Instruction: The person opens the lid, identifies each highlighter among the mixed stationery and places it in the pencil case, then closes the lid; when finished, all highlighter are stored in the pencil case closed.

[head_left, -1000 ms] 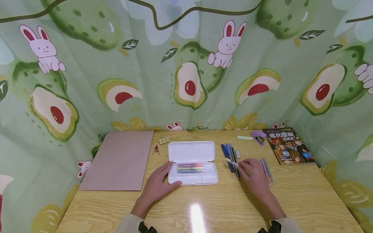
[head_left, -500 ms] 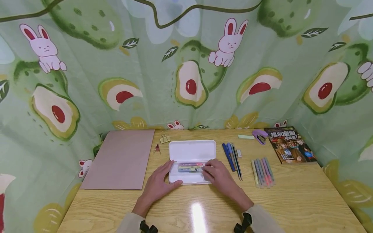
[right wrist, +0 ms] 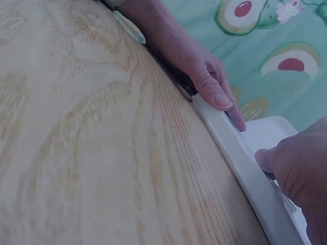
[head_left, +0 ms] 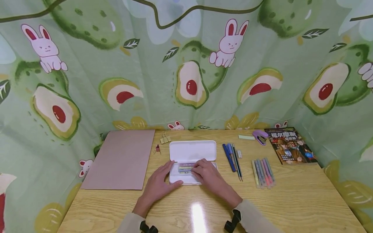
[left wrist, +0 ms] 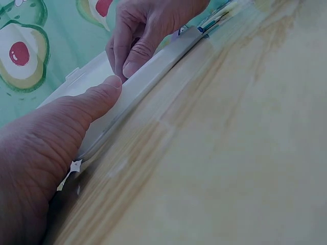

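A white pencil case (head_left: 192,150) lies open on the table, its lid tipped back. Several pens (head_left: 186,165) with pink, yellow and blue barrels lie in its tray. My left hand (head_left: 158,183) rests at the case's left end, thumb along the front rim and fingers by the left side. Over the tray, my right hand (head_left: 208,173) pinches a pen (head_left: 185,172) beside the others; its fingers hide most of it. In the left wrist view, the left thumb (left wrist: 104,97) presses on the rim of the case (left wrist: 148,76).
Right of the case lie blue pens and pencils (head_left: 232,160), an eraser (head_left: 239,154) and a row of highlighters (head_left: 263,173). Behind stand a purple stapler (head_left: 260,137) and a magazine (head_left: 289,145). Binder clips (head_left: 165,139) and a brown board (head_left: 120,160) lie to the left.
My right hand has carried the pen left from beside the blue pens into the case, then slid further left over the tray. The left hand has stayed on the case.
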Demonstrator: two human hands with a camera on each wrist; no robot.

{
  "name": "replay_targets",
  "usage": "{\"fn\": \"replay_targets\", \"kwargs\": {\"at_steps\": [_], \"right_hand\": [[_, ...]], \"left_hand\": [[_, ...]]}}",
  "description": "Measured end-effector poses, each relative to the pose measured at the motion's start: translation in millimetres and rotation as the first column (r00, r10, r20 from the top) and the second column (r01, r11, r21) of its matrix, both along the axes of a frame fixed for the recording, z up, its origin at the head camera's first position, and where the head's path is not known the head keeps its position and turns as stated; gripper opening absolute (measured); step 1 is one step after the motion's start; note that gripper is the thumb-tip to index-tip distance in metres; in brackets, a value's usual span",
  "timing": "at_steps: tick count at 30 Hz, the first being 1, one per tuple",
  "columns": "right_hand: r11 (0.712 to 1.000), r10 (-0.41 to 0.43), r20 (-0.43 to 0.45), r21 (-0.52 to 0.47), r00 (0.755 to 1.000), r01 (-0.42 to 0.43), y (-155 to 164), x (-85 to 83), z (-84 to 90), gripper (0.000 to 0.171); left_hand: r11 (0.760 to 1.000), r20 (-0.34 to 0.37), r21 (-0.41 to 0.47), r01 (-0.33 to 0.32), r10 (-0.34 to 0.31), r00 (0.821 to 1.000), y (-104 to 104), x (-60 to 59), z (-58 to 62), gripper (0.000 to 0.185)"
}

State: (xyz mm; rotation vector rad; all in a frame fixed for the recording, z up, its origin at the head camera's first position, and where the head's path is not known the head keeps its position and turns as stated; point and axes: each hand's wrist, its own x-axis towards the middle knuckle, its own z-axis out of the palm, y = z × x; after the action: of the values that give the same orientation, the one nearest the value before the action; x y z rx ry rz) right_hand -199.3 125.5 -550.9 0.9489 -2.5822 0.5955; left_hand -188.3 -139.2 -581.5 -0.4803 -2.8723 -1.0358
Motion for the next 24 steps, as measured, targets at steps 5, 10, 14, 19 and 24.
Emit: {"fn": "replay_targets", "kwargs": {"at_steps": [5,10,14,19,24], "right_hand": [[1.000,0.000,0.003,-0.008,1.000,0.000,2,1.4,-0.1,0.012],[0.997,-0.001,0.000,-0.073,1.000,0.001,10,4.1,1.4,0.016],[0.997,-0.036,-0.004,-0.066,0.999,0.036,19,7.0,2.0,0.020],[0.997,-0.040,-0.005,-0.068,0.999,0.040,27,10.5,1.2,0.012],[0.997,-0.022,-0.010,-0.080,1.000,0.021,29,12.3,1.0,0.009]], "left_hand": [[1.000,0.008,-0.002,0.004,-0.004,1.000,1,-0.1,0.1,0.099],[1.000,0.007,0.003,0.008,-0.008,1.000,1,-0.1,0.2,0.099],[1.000,0.006,-0.003,0.008,-0.008,1.000,1,-0.6,-0.2,0.099],[1.000,0.003,-0.009,0.008,-0.008,1.000,0,-0.7,-0.2,0.099],[1.000,-0.001,0.000,0.005,-0.005,1.000,1,0.0,0.7,0.099]]}}
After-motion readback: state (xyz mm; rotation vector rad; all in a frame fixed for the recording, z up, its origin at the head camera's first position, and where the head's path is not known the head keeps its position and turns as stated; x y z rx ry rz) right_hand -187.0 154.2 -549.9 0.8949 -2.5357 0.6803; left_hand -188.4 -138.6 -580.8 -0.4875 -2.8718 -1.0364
